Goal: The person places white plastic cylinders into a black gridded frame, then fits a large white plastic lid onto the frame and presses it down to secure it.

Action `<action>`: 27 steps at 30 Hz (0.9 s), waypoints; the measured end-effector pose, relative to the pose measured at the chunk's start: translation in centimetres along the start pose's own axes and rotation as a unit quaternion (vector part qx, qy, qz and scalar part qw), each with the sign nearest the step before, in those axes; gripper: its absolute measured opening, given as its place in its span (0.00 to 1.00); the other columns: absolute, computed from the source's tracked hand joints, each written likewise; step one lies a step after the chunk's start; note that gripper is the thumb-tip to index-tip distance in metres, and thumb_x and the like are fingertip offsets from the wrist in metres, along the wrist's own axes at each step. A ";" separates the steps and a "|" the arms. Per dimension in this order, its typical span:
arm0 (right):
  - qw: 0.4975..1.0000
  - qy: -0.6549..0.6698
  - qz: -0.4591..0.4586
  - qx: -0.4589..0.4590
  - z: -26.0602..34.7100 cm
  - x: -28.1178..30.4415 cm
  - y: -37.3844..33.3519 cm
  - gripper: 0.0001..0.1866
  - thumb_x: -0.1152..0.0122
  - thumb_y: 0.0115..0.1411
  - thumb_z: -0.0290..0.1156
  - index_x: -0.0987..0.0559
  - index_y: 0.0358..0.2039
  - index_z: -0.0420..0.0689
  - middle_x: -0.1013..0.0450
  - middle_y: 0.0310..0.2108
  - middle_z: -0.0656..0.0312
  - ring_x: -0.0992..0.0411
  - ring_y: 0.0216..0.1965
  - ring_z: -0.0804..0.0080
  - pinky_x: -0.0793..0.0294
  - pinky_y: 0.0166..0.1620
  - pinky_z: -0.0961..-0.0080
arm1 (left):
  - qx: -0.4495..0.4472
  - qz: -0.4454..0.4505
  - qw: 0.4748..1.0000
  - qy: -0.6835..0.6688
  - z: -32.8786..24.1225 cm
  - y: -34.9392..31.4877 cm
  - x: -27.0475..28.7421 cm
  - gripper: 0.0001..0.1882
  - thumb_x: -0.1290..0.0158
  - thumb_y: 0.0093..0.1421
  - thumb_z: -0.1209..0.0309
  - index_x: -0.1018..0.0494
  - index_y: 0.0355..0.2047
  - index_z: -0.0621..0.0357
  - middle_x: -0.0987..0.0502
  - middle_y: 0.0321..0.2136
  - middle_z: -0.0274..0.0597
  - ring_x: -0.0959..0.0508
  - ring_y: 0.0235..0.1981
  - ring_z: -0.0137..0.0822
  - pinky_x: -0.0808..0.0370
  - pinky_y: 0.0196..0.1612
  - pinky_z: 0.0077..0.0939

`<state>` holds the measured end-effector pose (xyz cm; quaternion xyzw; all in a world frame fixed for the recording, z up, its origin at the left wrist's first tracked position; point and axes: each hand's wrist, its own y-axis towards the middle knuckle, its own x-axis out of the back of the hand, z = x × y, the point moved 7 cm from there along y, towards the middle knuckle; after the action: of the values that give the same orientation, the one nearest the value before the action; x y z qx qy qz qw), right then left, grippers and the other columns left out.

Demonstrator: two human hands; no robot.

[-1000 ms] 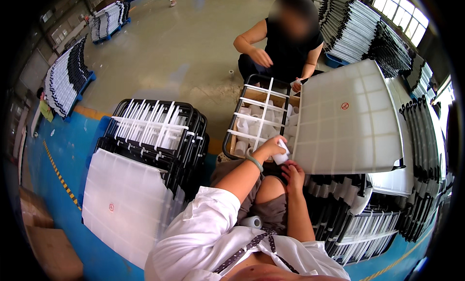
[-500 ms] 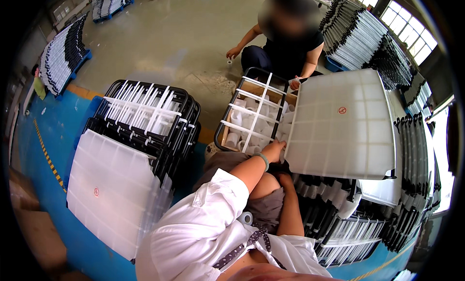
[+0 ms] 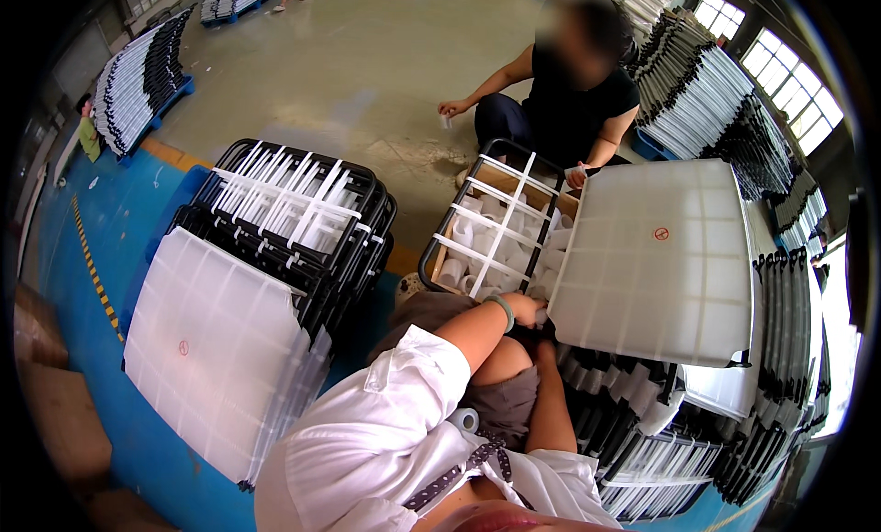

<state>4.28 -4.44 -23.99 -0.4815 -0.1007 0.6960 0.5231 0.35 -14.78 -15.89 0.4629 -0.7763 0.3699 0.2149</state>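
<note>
A folding rack with a black tubular frame and white straps (image 3: 496, 222) lies in front of me, joined at its right to a translucent white panel (image 3: 656, 275). My left hand (image 3: 525, 309) is at the panel's near left corner, its fingers curled closed around something I cannot make out. Just below that corner is my right hand (image 3: 546, 349), mostly hidden in shadow under the panel edge, its fingers out of sight. Under the straps, a box (image 3: 445, 248) holds several white plastic rolls (image 3: 486, 248). A grey-white roll (image 3: 465, 420) rests by my lap.
Opposite me a co-worker (image 3: 587, 101) crouches, one hand on a small white roll (image 3: 446, 122), the other at the panel's far left corner. Stacked racks (image 3: 303, 202) with white panels (image 3: 211, 339) stand at left; more stacks (image 3: 707, 83) rise at right. Cartons (image 3: 64, 422) sit far left.
My left hand has shifted slightly down around the panel corner. The co-worker's hand with the small roll has moved a little. The whole view has shifted slightly.
</note>
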 end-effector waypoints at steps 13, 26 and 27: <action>0.989 0.049 0.129 -0.052 -1.9 3.4 4.8 0.35 0.54 0.58 0.56 0.37 0.54 0.38 0.33 0.47 0.45 0.33 0.47 0.48 0.34 0.53 0.57 | -0.083 -0.250 0.964 -0.044 0.8 0.0 0.7 0.19 0.48 0.41 0.81 0.33 0.37 0.58 0.25 0.34 0.52 0.26 0.40 0.54 0.28 0.41 0.40; 0.987 -0.080 0.022 0.134 0.7 7.1 4.4 0.26 0.56 0.62 0.40 0.40 0.56 0.38 0.37 0.52 0.52 0.38 0.53 0.53 0.37 0.55 0.61 | -0.076 -0.085 0.993 -0.043 0.5 0.9 -0.1 0.28 0.47 0.38 0.80 0.30 0.45 0.55 0.25 0.38 0.53 0.26 0.42 0.52 0.27 0.43 0.38; 0.952 -0.227 -0.010 0.203 1.5 8.5 4.7 0.26 0.56 0.62 0.40 0.41 0.56 0.38 0.38 0.53 0.52 0.39 0.53 0.53 0.37 0.55 0.62 | -0.082 -0.060 0.995 -0.016 0.1 0.8 -0.2 0.29 0.47 0.39 0.80 0.29 0.46 0.53 0.25 0.39 0.52 0.26 0.43 0.52 0.27 0.43 0.37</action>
<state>0.18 1.06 -31.03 -0.1933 -0.0781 0.7871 0.5805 -0.27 -14.52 -16.38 0.4950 -0.7786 0.2838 0.2613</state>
